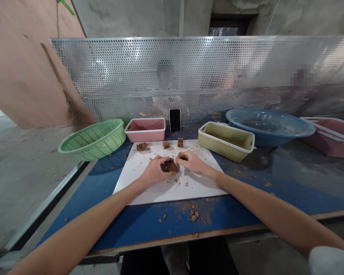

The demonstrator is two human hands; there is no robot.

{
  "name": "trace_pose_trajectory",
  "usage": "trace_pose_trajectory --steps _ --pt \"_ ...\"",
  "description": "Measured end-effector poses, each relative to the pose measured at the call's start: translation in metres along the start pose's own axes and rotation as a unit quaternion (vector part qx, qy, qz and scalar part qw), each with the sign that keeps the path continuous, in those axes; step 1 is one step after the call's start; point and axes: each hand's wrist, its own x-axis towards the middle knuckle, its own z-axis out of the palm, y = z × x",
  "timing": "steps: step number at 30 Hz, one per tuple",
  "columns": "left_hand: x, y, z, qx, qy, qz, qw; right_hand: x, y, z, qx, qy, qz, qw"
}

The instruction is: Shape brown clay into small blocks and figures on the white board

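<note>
Left hand (154,170) clasps clay (172,165) over the board (143,193), likely steadying it; right hand (193,162) curls its fingers narrowly, contents unclear. Blocks (180,143) at the board's far edge presumably leave room.

A perforated metal panel (126,78), glinting with light, stands behind the blue-topped table (103,219), before a stained gray concrete wall (134,19) with a dark window (229,29). At left, a pink wall (20,65) meets the gray floor (14,175).
</note>
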Motion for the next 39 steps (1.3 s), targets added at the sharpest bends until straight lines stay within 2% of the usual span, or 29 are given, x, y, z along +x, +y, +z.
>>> trace_pose_trajectory --steps 2,5,7,10,14,18,22,26,30,39 --pt "0.0 0.001 0.0 0.001 -0.003 0.0 1.0 0.001 0.0 0.001 -0.008 -0.014 0.006 1.0" --pt "0.0 0.001 0.0 0.006 0.001 -0.01 1.0 -0.001 -0.002 -0.002 -0.063 0.053 -0.01 0.997" --pt "0.0 0.0 0.001 0.008 0.006 -0.022 1.0 -0.005 -0.003 -0.007 -0.102 0.075 -0.045 0.991" --pt "0.0 -0.001 0.002 0.007 0.011 -0.024 1.0 -0.016 -0.005 -0.016 -0.18 0.026 -0.103 0.978" --pt "-0.001 -0.003 0.003 0.002 0.015 0.006 1.0 -0.027 -0.003 -0.02 -0.26 -0.057 -0.151 0.952" --pt "-0.001 -0.004 0.004 -0.007 0.013 0.005 1.0 -0.028 0.0 -0.017 -0.231 -0.079 -0.186 0.952" --pt "-0.001 -0.003 0.003 0.003 0.009 0.018 1.0 -0.027 -0.002 -0.016 -0.246 -0.048 -0.176 0.952" --pt "-0.001 -0.001 0.002 0.002 0.012 0.001 1.0 -0.029 -0.004 -0.017 -0.249 -0.084 -0.199 0.944" --pt "-0.001 -0.001 0.002 0.005 0.005 0.012 1.0 -0.03 -0.002 -0.016 -0.26 -0.057 -0.19 0.945" --pt "-0.001 0.0 0.0 0.02 0.0 0.001 1.0 -0.028 -0.004 -0.011 -0.281 -0.075 -0.197 0.936"
